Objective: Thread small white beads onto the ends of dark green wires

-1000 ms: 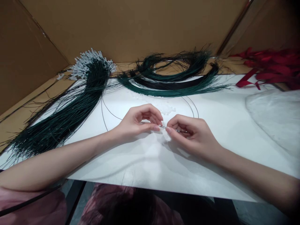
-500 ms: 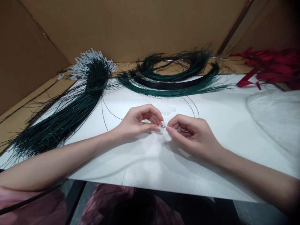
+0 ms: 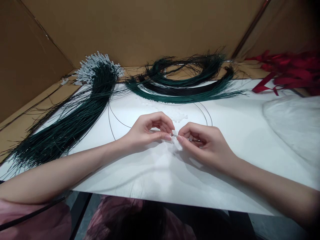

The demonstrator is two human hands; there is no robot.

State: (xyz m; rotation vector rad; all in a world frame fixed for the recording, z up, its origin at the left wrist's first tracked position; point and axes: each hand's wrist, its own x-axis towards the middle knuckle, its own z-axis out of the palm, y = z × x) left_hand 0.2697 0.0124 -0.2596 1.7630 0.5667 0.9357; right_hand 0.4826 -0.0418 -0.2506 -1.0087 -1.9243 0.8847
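Note:
Over the white board, my left hand (image 3: 152,130) has its thumb and fingertips curled around a tiny white bead (image 3: 171,134) at the end of a thin dark wire (image 3: 174,135). My right hand (image 3: 205,141) pinches that same wire between thumb and forefinger, just right of the bead. A short stretch of wire shows between the two hands. White specks, perhaps more beads, show on the wire inside my right palm, partly hidden by the fingers. Small white beads (image 3: 177,116) lie loosely scattered on the board behind my hands.
A bundle of green wires tipped with white beads (image 3: 97,71) lies to the left. Curved bundles of bare green wire (image 3: 185,97) lie at the back, near a cardboard wall (image 3: 140,30). Red ribbons (image 3: 292,71) and a clear plastic bag (image 3: 295,123) are on the right.
Both hands keep nearly the same place and grip. Only the fingertips and the wire between them have shifted very slightly.

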